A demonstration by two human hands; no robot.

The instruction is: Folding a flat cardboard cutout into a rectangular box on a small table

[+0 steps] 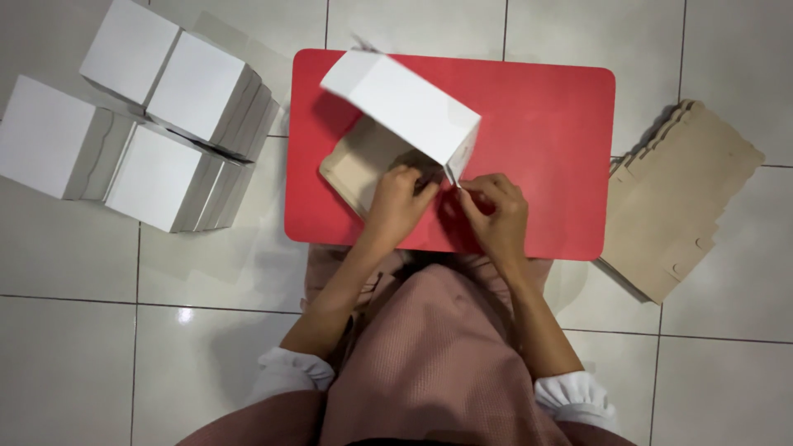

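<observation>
Fingers [413, 183] of the left hand [395, 206] curled shut around the near edge of a half-folded white cardboard box [402, 103], pinching the brown inner flap [363, 157]. Right hand [496, 216] just beside it, fingertips bent and pressed together on the box's lower corner, thumb and forefinger closed on a thin edge of card. Box tilted, white outer face up, brown inside showing underneath, resting over the left half of a low red table [562, 140] with rounded corners. Both hands meeting above the table's near edge, almost touching. Forearms bare, white ruffled cuffs [289, 370] pushed up toward the elbows, pink textured garment [429, 355] filling the foreground. On the pale tiled floor [74, 330], to the left of the table, four finished white boxes [157, 124] grouped close together, sides touching. On the right, partly tucked under the table's edge, a stack of flat brown cardboard blanks [686, 198] with notched tabs along the borders, well apart from the finished boxes. Seen from directly overhead.
</observation>
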